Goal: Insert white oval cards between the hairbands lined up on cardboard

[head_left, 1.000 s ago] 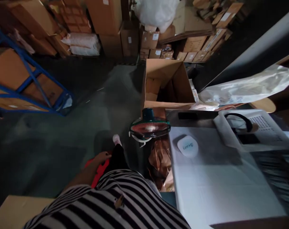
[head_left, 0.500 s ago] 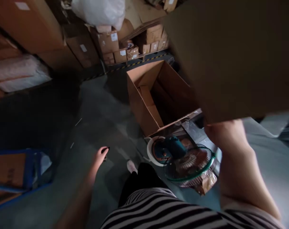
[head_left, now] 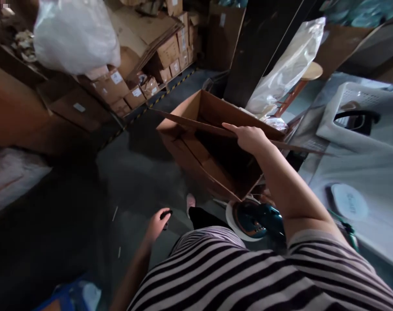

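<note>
My right hand [head_left: 250,137] is closed on a flat cardboard sheet [head_left: 190,122], which I now see almost edge-on. The sheet stretches across the top of a large open cardboard box [head_left: 196,151]; whether it touches the rim I cannot tell. Shadow hides much of the box's inside. Low on my left, my left hand [head_left: 157,224] has its fingers closed around a small black object [head_left: 165,214] whose kind does not show. A teal fan [head_left: 257,218] with a white base stands beside the box, below my right forearm, which partly covers it.
To the right, a white table [head_left: 378,181] bears a white plastic basket [head_left: 332,116]. Stacked cartons [head_left: 168,52] and a big white plastic bag [head_left: 76,34] line the back. A blue-framed cart [head_left: 66,298] is at the lower left, a wooden stool [head_left: 311,71] beyond the box.
The cardboard sheet has come down from the upper right and turned edge-on over the box, carried by my right hand. My view has swung right. The left hand keeps its small black object.
</note>
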Demonstrator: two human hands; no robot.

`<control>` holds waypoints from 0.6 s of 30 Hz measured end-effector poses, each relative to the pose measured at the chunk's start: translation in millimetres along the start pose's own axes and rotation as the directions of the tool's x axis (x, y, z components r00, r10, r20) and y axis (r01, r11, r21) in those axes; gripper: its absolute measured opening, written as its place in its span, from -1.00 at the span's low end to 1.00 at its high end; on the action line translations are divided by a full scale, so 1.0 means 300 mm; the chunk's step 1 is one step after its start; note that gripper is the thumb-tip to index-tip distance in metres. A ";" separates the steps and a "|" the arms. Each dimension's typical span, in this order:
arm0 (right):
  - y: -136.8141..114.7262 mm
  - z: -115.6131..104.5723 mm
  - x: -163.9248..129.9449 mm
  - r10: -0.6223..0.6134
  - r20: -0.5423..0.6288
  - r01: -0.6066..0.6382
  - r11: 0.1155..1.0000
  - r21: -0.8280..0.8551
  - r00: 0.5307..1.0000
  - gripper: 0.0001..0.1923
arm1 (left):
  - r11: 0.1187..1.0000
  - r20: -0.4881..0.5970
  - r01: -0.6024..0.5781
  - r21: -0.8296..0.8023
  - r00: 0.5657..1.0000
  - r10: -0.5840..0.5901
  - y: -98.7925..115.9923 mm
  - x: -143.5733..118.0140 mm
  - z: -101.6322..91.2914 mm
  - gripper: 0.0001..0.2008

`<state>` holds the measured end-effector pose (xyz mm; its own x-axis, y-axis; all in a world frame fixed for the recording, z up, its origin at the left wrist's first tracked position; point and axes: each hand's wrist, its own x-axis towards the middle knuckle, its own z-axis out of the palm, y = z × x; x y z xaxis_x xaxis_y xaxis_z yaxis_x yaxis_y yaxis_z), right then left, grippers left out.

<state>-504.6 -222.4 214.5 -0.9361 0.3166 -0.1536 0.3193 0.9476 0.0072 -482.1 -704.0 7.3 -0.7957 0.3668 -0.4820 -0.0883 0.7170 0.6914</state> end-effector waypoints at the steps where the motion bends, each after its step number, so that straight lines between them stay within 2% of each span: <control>1: -0.005 0.011 0.075 0.021 0.042 -0.022 1.000 0.010 0.999 -0.26 | 1.000 -0.014 -0.006 -0.004 1.000 0.006 0.028 0.065 -0.039 -0.66; 4: 0.006 0.058 0.282 0.083 0.153 -0.090 0.995 0.043 0.985 -0.29 | 0.998 -0.049 -0.061 -0.026 0.997 0.060 0.141 0.256 -0.142 -0.61; 6: 0.048 0.104 0.388 0.136 0.209 -0.155 0.985 0.081 0.969 -0.31 | 0.994 -0.047 -0.088 -0.059 0.995 0.085 0.233 0.377 -0.198 -0.55; 9: 0.161 0.173 0.489 0.236 0.259 -0.279 0.949 0.146 0.937 -0.34 | 0.986 -0.078 -0.143 -0.090 0.988 0.136 0.376 0.551 -0.261 -0.52; 12: 0.282 0.225 0.542 0.341 0.263 -0.390 0.907 0.162 0.903 -0.43 | 0.967 -0.085 -0.248 -0.057 0.966 0.243 0.512 0.730 -0.292 -0.58; 15: 0.334 0.282 0.603 0.388 0.253 -0.434 0.887 0.156 0.886 -0.49 | 0.943 0.058 -0.331 -0.004 0.942 0.331 0.638 0.931 -0.277 -0.62; 18: 0.321 0.397 0.705 0.391 0.348 -0.472 0.861 0.187 0.852 -0.50 | 0.884 0.326 -0.452 0.117 0.859 0.396 0.763 1.157 -0.204 -0.68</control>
<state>-654.1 -69.2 64.9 -0.6213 0.6257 -0.4717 0.7445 0.6591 -0.1064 -815.1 -448.8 31.1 -0.5231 0.7918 -0.3152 0.3521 0.5376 0.7662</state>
